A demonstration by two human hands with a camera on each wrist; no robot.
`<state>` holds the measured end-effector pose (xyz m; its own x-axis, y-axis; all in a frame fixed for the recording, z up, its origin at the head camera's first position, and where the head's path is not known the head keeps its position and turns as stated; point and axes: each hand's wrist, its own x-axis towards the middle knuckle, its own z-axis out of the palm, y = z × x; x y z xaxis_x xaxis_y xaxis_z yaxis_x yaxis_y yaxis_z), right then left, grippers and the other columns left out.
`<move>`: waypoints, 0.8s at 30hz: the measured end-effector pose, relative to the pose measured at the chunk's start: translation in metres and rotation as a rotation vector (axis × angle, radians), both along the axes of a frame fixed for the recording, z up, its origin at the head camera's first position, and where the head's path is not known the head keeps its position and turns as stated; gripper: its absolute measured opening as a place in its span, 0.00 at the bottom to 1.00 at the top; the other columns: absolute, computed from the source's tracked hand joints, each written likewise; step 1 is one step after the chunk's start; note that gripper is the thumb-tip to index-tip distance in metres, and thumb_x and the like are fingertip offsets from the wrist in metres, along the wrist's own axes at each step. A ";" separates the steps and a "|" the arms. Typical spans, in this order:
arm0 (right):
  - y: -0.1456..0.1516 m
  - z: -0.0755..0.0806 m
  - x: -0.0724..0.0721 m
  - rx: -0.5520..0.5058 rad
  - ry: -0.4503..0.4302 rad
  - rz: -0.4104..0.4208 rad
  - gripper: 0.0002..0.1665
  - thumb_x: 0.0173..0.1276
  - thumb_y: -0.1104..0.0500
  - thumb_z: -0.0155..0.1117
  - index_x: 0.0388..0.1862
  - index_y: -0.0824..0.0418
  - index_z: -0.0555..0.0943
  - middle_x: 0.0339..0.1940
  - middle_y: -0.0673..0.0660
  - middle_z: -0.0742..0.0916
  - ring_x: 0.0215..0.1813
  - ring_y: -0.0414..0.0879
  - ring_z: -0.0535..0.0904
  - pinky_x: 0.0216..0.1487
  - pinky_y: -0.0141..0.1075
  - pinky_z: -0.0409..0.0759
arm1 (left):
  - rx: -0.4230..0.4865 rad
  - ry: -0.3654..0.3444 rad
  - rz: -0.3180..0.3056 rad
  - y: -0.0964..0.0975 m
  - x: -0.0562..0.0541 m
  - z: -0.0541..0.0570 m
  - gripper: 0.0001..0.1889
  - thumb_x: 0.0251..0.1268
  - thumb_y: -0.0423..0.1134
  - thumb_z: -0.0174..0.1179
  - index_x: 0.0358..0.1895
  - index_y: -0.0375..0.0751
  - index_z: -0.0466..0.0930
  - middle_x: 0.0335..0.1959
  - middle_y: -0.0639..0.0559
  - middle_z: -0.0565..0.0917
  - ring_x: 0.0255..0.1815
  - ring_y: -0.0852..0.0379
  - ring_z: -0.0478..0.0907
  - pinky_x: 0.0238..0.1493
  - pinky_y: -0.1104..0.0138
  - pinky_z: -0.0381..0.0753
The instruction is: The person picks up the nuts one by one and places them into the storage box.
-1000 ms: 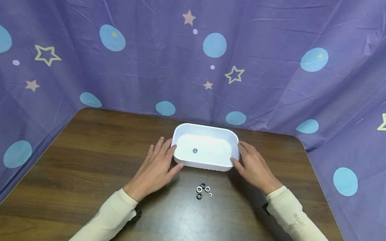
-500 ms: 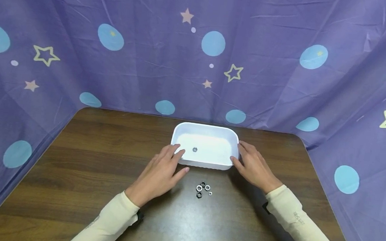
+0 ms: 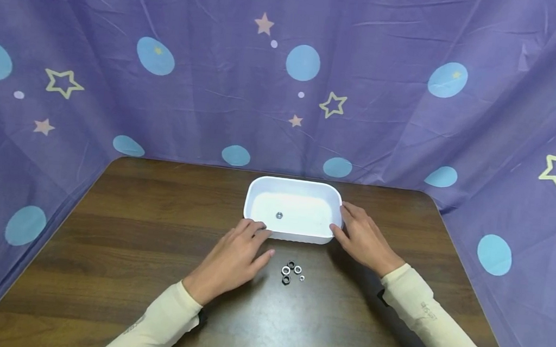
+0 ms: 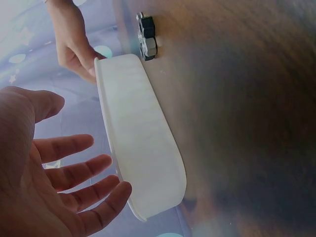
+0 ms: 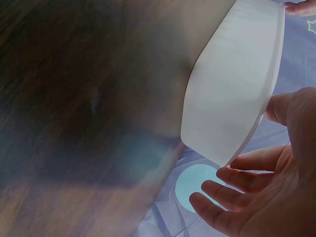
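A white plastic tub [image 3: 297,237] stands on the table with a small metal nut [image 3: 279,215] inside, left of its middle. My right hand [image 3: 363,237] holds the tub's right end, thumb at the front corner and fingers along the side; in the right wrist view its thumb and index finger meet the rim. My left hand [image 3: 232,251] is at the front left corner, fingers spread and relaxed. In the left wrist view the fingertips [image 4: 118,190] overlap the rim. Several hex nuts, black and silver, including a silver nut [image 3: 297,270], lie clustered in front of the tub.
The brown wooden table [image 3: 158,202] ends just behind the tub, where a purple curtain [image 3: 207,81] with stars and blue spots hangs. The curtain also runs along both sides. Both forearms come in from the front edge.
My left hand has slid from the tub's left end toward me and to the right, coming to its front left corner. The right hand, tub and nuts stay where they were.
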<state>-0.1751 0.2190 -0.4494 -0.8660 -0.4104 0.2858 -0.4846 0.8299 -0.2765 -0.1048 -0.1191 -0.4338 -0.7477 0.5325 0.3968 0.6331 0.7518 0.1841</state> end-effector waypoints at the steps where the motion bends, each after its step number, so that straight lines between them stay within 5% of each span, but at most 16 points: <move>1: 0.000 0.000 0.000 -0.001 0.000 0.000 0.38 0.83 0.51 0.67 0.76 0.79 0.74 0.74 0.76 0.79 0.74 0.71 0.76 0.74 0.65 0.75 | -0.003 0.003 -0.003 0.001 0.001 -0.001 0.22 0.81 0.49 0.66 0.63 0.35 0.87 0.61 0.41 0.86 0.62 0.44 0.81 0.60 0.48 0.87; 15: 0.002 -0.002 0.001 -0.008 0.007 0.000 0.37 0.83 0.51 0.67 0.76 0.79 0.74 0.75 0.77 0.79 0.74 0.71 0.76 0.75 0.65 0.75 | -0.061 0.004 -0.053 0.015 0.011 -0.012 0.23 0.75 0.49 0.72 0.63 0.39 0.88 0.62 0.44 0.84 0.63 0.45 0.78 0.53 0.50 0.87; 24: 0.001 0.000 0.001 -0.005 0.008 0.001 0.38 0.83 0.51 0.67 0.76 0.79 0.74 0.74 0.76 0.79 0.74 0.70 0.76 0.75 0.64 0.75 | -0.162 0.004 -0.116 0.023 0.018 -0.028 0.22 0.75 0.52 0.72 0.62 0.41 0.88 0.64 0.45 0.84 0.66 0.45 0.77 0.59 0.47 0.85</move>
<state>-0.1738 0.2197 -0.4494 -0.8633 -0.4096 0.2949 -0.4874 0.8283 -0.2764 -0.0868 -0.0966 -0.4614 -0.6759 0.6722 0.3021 0.7180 0.6931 0.0640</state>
